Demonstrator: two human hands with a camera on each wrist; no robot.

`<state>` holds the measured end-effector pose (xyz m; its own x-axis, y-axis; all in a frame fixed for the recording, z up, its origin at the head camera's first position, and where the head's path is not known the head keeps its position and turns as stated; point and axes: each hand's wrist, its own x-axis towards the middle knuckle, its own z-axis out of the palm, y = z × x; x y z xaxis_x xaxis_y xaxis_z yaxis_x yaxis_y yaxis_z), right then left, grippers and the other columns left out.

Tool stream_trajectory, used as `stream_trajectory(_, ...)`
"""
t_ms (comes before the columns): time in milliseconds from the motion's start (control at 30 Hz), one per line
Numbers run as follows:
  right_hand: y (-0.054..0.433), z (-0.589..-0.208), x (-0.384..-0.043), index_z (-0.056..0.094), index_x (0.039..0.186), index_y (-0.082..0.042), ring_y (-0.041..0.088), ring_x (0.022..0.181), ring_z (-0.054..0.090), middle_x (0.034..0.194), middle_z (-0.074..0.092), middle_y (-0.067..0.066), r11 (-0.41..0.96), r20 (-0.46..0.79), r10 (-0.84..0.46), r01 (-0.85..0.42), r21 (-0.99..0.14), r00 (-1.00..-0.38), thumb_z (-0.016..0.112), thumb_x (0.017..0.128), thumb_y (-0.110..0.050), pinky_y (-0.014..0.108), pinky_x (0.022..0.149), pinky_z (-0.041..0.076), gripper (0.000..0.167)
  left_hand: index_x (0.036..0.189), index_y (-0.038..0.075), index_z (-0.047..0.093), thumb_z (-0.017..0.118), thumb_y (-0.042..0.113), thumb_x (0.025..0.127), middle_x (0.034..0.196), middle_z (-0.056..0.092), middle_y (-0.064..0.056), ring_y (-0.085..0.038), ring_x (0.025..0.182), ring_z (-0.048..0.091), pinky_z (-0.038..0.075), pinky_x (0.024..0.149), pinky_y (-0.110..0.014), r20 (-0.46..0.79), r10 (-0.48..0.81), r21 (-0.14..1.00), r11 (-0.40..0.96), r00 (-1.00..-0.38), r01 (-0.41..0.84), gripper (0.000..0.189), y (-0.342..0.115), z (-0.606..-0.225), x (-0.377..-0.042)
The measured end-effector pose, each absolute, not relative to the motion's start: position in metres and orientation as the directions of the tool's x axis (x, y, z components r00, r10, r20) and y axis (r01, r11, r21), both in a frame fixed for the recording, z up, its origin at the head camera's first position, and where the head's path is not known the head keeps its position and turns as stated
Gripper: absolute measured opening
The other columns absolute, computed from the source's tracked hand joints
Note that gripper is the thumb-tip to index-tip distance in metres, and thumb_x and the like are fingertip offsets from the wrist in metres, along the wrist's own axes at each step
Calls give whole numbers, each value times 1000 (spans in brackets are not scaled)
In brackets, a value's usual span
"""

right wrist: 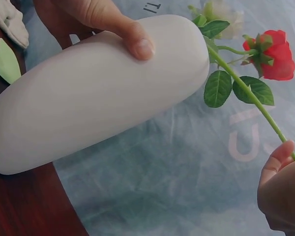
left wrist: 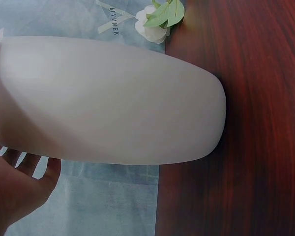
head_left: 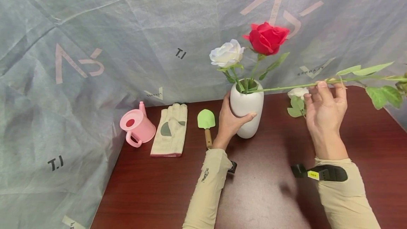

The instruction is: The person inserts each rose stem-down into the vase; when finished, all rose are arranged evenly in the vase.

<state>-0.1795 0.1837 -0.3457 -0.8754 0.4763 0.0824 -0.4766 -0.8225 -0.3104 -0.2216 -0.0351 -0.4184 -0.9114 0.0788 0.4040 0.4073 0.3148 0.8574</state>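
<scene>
A white vase (head_left: 247, 116) stands on the table with a white rose (head_left: 226, 55) and a red rose (head_left: 268, 39) in its mouth. My left hand (head_left: 230, 121) grips the vase from the left, thumb across its front. My right hand (head_left: 329, 114) pinches a long green stem (head_left: 286, 88) held nearly level, its lower end at the vase mouth. Leaves on that stem reach toward the right edge of the head view, where its flower head is mostly cut off. In the right wrist view the stem (right wrist: 250, 96) slants from the vase rim to my right fingers.
Another white rose (head_left: 298, 93) lies on the dark red table (head_left: 260, 186) behind my right hand. Left of the vase are a green-bladed trowel (head_left: 206, 119), folded work gloves (head_left: 170, 130) and a pink watering can (head_left: 140, 126). A grey printed sheet (head_left: 127, 45) hangs behind the table.
</scene>
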Motion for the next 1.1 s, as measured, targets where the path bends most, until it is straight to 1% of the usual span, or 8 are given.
stream_trajectory(133,181,-343,-180,50,97,1,26,68,56,79,53,15,-801,87,500,-498,-333,-862,55,86,14,28,49,43,18,143,36,26,84,39,64,130,45,12,-9,105,51,47,81,-32,397,79,860,315,-914,401,98,-35,-418,-222)
stream_trajectory(300,172,-337,-181,50,96,3,27,65,56,76,53,16,-757,125,544,-550,-353,-830,60,82,15,27,46,43,21,142,38,25,84,36,64,129,45,12,-8,105,51,47,81,-31,388,84,863,316,-918,394,98,-35,-418,-222)
stream_trajectory(600,157,-323,-184,51,94,6,27,66,56,76,52,16,-668,208,573,-599,-441,-792,67,77,13,28,47,45,24,143,37,24,83,40,64,129,45,12,-8,106,50,46,82,-32,382,78,867,315,-921,386,99,-36,-419,-221)
stream_trajectory(767,150,-322,-185,52,94,7,26,67,55,76,52,17,-628,266,567,-618,-474,-780,66,77,15,28,47,45,24,143,38,25,83,39,65,128,46,11,-10,105,51,47,80,-34,384,80,871,299,-920,390,98,-36,-419,-221)
stream_trajectory(900,146,-322,-187,52,91,6,24,67,54,77,54,16,-580,315,557,-631,-514,-768,65,77,15,27,47,45,21,142,38,26,83,39,64,127,47,12,-9,104,51,47,80,-34,382,73,867,316,-921,385,96,-35,-419,-221)
stream_trajectory(967,143,-322,-188,53,91,5,23,66,55,77,54,15,-535,346,555,-643,-548,-757,64,78,14,26,48,46,19,142,38,26,83,39,64,127,46,12,-9,104,50,47,80,-34,382,71,865,323,-921,384,96,-35,-418,-221)
stream_trajectory(1100,140,-323,-190,55,91,5,23,66,57,78,53,13,-480,391,547,-660,-578,-740,63,79,14,26,49,47,17,142,38,26,83,39,64,129,45,12,-8,106,50,46,82,-34,386,72,863,325,-920,387,97,-35,-418,-222)
